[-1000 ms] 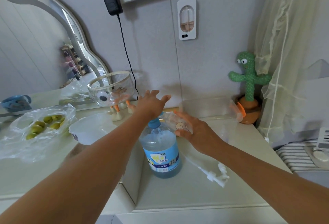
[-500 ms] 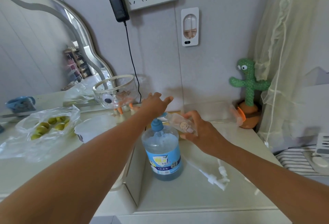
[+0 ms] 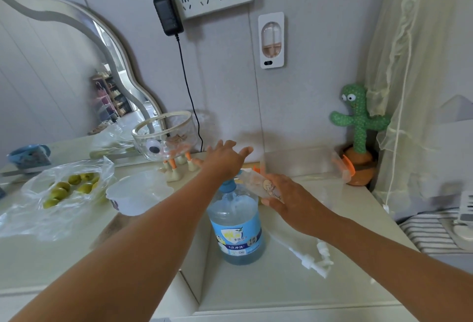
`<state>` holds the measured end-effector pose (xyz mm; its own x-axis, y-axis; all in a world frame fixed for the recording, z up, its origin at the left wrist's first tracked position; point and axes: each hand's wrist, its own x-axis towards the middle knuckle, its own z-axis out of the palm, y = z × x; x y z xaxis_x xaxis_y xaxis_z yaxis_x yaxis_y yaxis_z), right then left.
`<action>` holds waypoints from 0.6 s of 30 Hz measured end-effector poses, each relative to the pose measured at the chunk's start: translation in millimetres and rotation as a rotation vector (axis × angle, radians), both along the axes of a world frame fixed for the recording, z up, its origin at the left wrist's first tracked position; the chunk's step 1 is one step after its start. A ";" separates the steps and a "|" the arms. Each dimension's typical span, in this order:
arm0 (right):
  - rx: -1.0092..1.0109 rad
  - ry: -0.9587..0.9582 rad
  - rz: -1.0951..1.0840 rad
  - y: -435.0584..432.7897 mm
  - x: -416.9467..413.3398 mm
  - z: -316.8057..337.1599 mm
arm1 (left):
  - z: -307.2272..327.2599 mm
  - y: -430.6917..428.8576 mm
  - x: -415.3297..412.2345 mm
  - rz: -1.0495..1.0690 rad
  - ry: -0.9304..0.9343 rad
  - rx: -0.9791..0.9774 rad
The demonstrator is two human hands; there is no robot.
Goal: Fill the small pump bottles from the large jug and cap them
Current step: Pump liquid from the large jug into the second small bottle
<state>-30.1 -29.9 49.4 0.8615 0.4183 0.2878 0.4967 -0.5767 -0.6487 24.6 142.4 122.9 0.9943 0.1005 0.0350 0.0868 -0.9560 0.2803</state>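
Pressing the jug (image 3: pixel 236 229) top, left hand (image 3: pixel 225 161) flat, fingers (image 3: pixel 226 144) splayed, holding nothing. Right hand (image 3: pixel 290 200) grasps a bottle (image 3: pixel 257 184) at 3 o'clock, tilted to the spout, likely for filling. Caps (image 3: pixel 313 260) wait at 5 o'clock.

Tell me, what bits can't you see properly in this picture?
Head view only:
1. Pump top of the jug: mostly hidden under the left hand.
2. Small bottle: partly covered by the right hand holding it; clear plastic, so the fill level cannot be told.
3. White pump caps on the counter: blurred, count unclear.
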 end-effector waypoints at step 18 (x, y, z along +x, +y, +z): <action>-0.122 0.040 0.056 1.5 9.3 2.0 | -2.9 1.8 0.3 -0.002 -0.012 -0.042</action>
<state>-20.8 -28.4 51.4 0.8454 0.4961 0.1977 0.5057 -0.6246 -0.5951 25.0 144.2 120.0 0.9941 0.0998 0.0428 0.0809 -0.9435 0.3213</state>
